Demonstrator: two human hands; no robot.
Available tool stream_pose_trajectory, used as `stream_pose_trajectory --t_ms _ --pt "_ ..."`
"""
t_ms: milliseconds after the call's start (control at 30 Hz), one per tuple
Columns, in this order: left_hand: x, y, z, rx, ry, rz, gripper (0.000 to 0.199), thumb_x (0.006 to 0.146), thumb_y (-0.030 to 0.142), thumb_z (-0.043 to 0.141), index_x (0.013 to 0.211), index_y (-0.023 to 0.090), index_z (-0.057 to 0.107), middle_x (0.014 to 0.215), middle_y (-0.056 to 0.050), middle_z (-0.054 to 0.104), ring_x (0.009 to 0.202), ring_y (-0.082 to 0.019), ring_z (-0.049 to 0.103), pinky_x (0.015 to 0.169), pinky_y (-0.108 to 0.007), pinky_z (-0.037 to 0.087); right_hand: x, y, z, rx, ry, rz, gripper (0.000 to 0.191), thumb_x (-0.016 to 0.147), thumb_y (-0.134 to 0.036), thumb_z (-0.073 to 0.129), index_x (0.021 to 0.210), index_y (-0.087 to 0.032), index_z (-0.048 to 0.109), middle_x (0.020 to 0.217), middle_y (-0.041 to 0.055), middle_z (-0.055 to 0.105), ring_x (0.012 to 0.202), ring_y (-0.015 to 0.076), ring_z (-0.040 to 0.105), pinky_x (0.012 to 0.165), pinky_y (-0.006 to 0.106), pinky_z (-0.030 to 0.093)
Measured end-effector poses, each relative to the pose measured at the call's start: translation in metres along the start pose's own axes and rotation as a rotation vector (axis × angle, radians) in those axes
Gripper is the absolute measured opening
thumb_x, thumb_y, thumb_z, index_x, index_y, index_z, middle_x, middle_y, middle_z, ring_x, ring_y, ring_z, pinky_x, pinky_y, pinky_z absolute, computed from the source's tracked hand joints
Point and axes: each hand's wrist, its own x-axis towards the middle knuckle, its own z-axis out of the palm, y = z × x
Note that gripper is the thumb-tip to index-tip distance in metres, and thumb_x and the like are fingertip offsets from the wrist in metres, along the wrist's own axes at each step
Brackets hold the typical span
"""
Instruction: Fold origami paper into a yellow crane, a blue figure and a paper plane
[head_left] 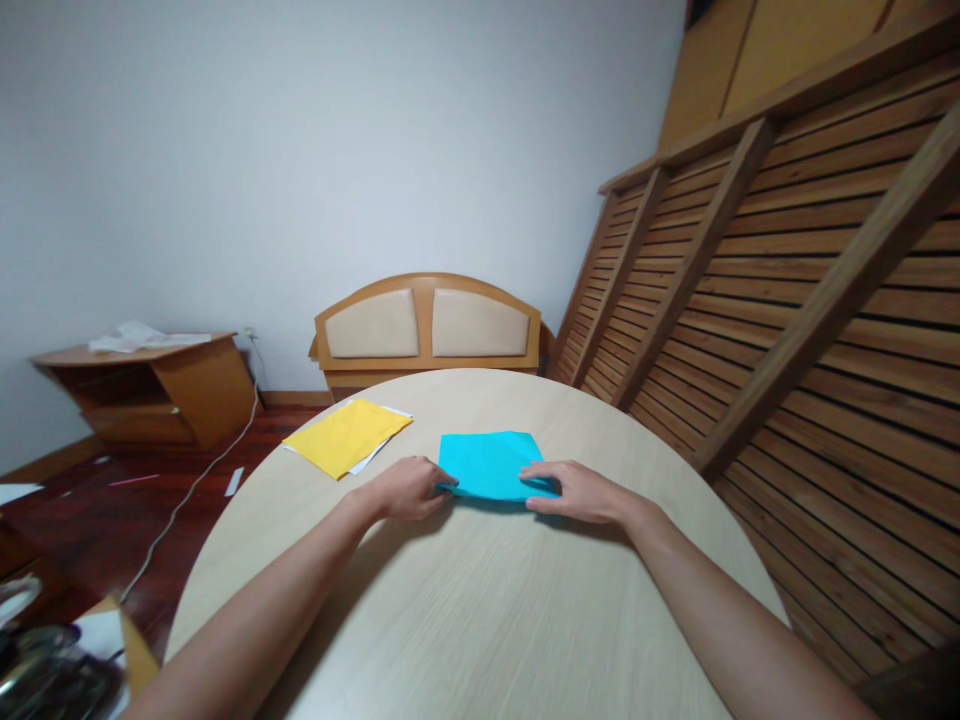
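A bright blue sheet of paper (487,464) lies near the middle of the round table, its near edge lifted slightly and looking folded. My left hand (415,488) pinches the near left corner of it between thumb and fingers. At the right side, my right hand (577,491) grips the near right corner, with fingers on top and the thumb at the near edge. To the left, a yellow sheet of paper (349,436) rests on the table over white sheets that stick out at its edges.
The round pale wood table (480,620) fills the foreground. Behind it stands a padded headboard (480,322) against the wall. A slatted wooden bed frame (750,270) leans at the right. On the left are a low cabinet (217,390), a white cable (180,505) and an open box (135,640).
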Motion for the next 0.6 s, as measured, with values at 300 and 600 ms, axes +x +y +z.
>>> stream_pose_trajectory --t_ms 300,600 --pt "0.002 -0.007 -0.003 -0.042 0.01 -0.079 0.038 0.094 0.041 0.039 0.082 0.019 0.067 0.071 -0.003 0.066 0.058 -0.013 0.051 0.06 -0.024 0.032 -0.003 0.01 -0.006 0.126 0.028 0.061 0.041 0.084 -0.052 0.06 0.099 -0.016 0.073 0.096 0.0076 0.073 0.084 0.0245 0.064 0.077 0.035 0.048" --pt "0.008 -0.01 0.007 -0.22 0.146 -0.124 0.037 0.094 0.046 0.037 0.079 0.018 0.056 0.065 0.001 0.055 0.059 -0.011 0.045 0.057 -0.023 0.031 0.004 0.019 0.0 0.208 0.154 0.044 0.037 0.092 -0.05 0.049 0.086 -0.016 0.062 0.087 0.0062 0.068 0.076 0.0208 0.059 0.069 0.031 0.044"
